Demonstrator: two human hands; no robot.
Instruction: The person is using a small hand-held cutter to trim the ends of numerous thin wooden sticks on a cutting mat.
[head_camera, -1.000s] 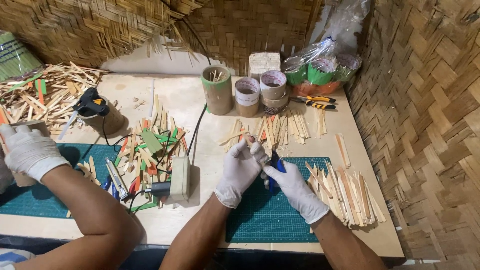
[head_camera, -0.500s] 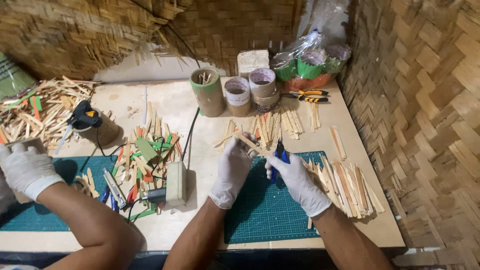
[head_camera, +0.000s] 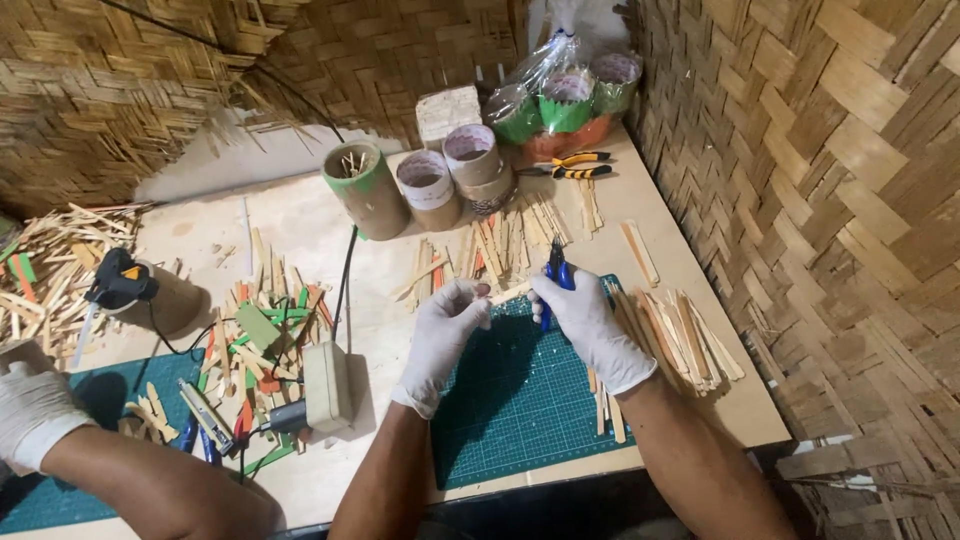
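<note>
My left hand (head_camera: 445, 330), in a white glove, pinches one end of a thin wooden stick (head_camera: 510, 293) over the far edge of a green cutting mat (head_camera: 520, 400). My right hand (head_camera: 590, 325), also gloved, grips blue-handled cutters (head_camera: 555, 272) and touches the stick's other end. The cutters' tip points away from me, above the stick. Both hands sit close together near the middle of the wooden table.
A co-worker's gloved hand (head_camera: 30, 415) and bare forearm rest at the lower left by a second green mat. Coloured sticks (head_camera: 260, 325), a wooden block (head_camera: 327, 385), a glue gun (head_camera: 120, 280), cardboard tubes (head_camera: 365, 190), tape rolls (head_camera: 430, 185), yellow pliers (head_camera: 570, 165) and plain sticks (head_camera: 680, 335) surround the mat.
My hands stay together on the stick and the cutters, a little farther up the mat. The view has shifted left and the co-worker's hand has slid toward the lower left.
</note>
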